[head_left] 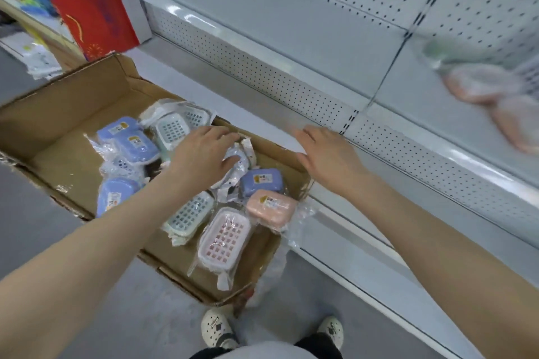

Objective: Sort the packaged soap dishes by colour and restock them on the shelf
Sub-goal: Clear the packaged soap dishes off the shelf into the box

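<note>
Hands: left hand (204,151) palm down inside the cardboard box (58,114), fingers over a clear-wrapped soap dish (237,158); cannot tell whether it grips. Right hand (326,154) flat, fingers straight, holding nothing, above the box's far edge beside the shelf (414,102). Blue packets (134,144), green packets (189,216) and pink packets (271,207) lie jumbled in the box; blurred pink dishes (478,84) sit on the shelf

Bagged blue, green, pink soap dishes (269,207) lie jumbled in box (58,125); apparently pink ones (481,83) shelved.
</note>
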Available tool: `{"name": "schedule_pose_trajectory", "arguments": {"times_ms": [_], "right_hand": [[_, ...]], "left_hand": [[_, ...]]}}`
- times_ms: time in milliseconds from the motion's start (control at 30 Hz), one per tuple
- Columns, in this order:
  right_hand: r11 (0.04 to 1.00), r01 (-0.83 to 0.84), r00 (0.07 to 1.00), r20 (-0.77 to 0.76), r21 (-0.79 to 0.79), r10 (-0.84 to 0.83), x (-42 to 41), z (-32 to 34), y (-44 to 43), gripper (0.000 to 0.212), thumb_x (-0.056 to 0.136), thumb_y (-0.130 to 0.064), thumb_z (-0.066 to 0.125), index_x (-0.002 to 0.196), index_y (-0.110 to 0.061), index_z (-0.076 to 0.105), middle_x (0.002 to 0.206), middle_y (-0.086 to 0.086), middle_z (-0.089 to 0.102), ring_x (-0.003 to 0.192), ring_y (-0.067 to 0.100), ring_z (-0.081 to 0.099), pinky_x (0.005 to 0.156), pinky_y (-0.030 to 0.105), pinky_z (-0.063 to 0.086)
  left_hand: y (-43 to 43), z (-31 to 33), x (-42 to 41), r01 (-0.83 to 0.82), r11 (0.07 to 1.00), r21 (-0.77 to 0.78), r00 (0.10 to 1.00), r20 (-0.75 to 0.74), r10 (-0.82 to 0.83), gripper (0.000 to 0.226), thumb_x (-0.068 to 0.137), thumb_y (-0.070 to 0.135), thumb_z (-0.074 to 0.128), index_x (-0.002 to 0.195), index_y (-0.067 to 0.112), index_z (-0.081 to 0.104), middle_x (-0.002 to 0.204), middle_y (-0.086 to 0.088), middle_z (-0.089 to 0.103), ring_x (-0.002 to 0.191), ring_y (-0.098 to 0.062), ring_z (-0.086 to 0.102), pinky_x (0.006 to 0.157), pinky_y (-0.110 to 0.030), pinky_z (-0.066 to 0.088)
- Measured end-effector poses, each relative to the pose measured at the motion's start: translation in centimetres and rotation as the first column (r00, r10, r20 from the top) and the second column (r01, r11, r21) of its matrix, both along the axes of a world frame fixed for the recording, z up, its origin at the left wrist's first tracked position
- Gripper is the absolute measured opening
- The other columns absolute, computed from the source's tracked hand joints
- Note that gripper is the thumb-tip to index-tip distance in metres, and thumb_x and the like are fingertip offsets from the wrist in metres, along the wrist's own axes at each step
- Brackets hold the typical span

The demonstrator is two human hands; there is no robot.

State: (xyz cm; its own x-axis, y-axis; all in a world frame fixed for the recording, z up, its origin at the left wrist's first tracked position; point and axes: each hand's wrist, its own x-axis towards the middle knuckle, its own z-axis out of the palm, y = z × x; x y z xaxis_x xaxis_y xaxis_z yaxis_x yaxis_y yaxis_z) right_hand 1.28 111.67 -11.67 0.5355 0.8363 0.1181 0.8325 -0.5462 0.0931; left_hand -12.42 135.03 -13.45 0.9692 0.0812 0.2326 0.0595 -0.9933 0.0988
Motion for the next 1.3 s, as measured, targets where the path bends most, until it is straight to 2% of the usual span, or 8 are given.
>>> {"name": "schedule_pose_trajectory", "arguments": {"times_ms": [267,433,600,800,933,1033,1167,1300], "right_hand": [[0.980,0.183,0.977,0.100,0.079,-0.190,1.6,4.2,-14.6,0.048,0.092,-0.030,0.061,0.134,-0.009,0.052,0.127,0.015,0.058,0.109,0.037,0.058,0.090,0.046,0.048],[0.952,0.263,0.938,0.190,0.158,-0.291,3.8,6.6,-24.6,0.046,0.095,-0.034,0.048,0.134,-0.011,0.053,0.127,0.012,0.058,0.112,0.033,0.057,0.092,0.042,0.047],[0.901,0.377,0.871,0.250,0.212,-0.423,7.3,8.3,-34.3,0.045,0.092,-0.031,0.053,0.131,-0.009,0.057,0.125,0.015,0.060,0.110,0.035,0.059,0.090,0.043,0.049],[0.832,0.484,0.805,0.236,0.271,-0.545,13.4,10.8,-43.7,0.052,0.092,-0.027,0.060,0.140,-0.009,0.047,0.132,0.018,0.054,0.113,0.039,0.056,0.089,0.046,0.051],[0.741,0.547,0.769,0.116,0.390,-0.629,17.6,12.5,-45.1,0.049,0.099,-0.032,0.049,0.145,-0.015,0.042,0.122,0.021,0.054,0.100,0.041,0.059,0.076,0.045,0.050],[0.624,0.697,0.704,-0.172,0.354,-0.689,20.2,13.6,-43.7,0.049,0.103,-0.046,0.036,0.148,-0.027,0.034,0.126,0.023,0.050,0.110,0.040,0.054,0.091,0.045,0.043],[0.568,0.751,0.661,-0.397,0.338,-0.637,22.6,13.7,-41.6,0.052,0.100,-0.057,0.029,0.128,-0.021,0.055,0.117,0.019,0.057,0.113,0.036,0.051,0.084,0.038,0.038],[0.514,0.795,0.606,-0.443,0.322,-0.661,23.3,13.2,-40.4,0.048,0.095,-0.060,0.043,0.092,-0.014,0.057,0.089,0.005,0.058,0.099,0.029,0.054,0.077,0.033,0.038]], "left_hand": [[-11.3,5.4,7.8,0.249,0.967,0.045,0.956,0.151,-0.253,0.040,0.079,0.026,0.077,0.114,0.007,0.069,0.108,-0.015,0.069,0.094,-0.038,0.064,0.078,-0.046,0.054],[-19.5,7.8,13.5,0.377,0.925,0.038,0.892,0.252,-0.374,0.040,0.089,0.037,0.059,0.121,0.013,0.065,0.117,-0.009,0.065,0.105,-0.033,0.060,0.088,-0.042,0.050],[-28.1,9.4,19.9,0.457,0.889,0.032,0.853,0.265,-0.449,0.045,0.082,0.032,0.073,0.123,0.014,0.064,0.119,-0.007,0.064,0.107,-0.032,0.060,0.085,-0.042,0.053],[-37.9,10.5,26.1,0.484,0.875,-0.001,0.853,0.224,-0.472,0.066,0.087,0.059,0.050,0.139,0.018,0.049,0.138,-0.011,0.051,0.123,-0.033,0.048,0.091,-0.043,0.049],[-42.4,10.5,28.8,0.458,0.888,-0.038,0.888,0.072,-0.455,0.089,0.074,0.084,0.024,0.146,0.032,0.036,0.150,-0.008,0.038,0.136,-0.032,0.035,0.108,-0.050,0.036],[-43.8,9.8,29.6,0.489,0.872,-0.002,0.872,0.030,-0.489,0.085,0.069,0.084,0.031,0.136,0.035,0.049,0.140,-0.005,0.049,0.131,-0.033,0.041,0.106,-0.052,0.037],[-42.9,9.2,30.2,0.530,0.846,-0.050,0.848,0.043,-0.528,0.055,0.079,0.053,0.065,0.127,0.026,0.061,0.128,-0.010,0.058,0.124,-0.037,0.049,0.103,-0.053,0.041],[-40.5,9.4,30.1,0.551,0.834,-0.003,0.834,0.028,-0.551,0.045,0.074,0.022,0.063,0.120,0.019,0.063,0.123,-0.008,0.061,0.121,-0.039,0.050,0.101,-0.054,0.043]]}}
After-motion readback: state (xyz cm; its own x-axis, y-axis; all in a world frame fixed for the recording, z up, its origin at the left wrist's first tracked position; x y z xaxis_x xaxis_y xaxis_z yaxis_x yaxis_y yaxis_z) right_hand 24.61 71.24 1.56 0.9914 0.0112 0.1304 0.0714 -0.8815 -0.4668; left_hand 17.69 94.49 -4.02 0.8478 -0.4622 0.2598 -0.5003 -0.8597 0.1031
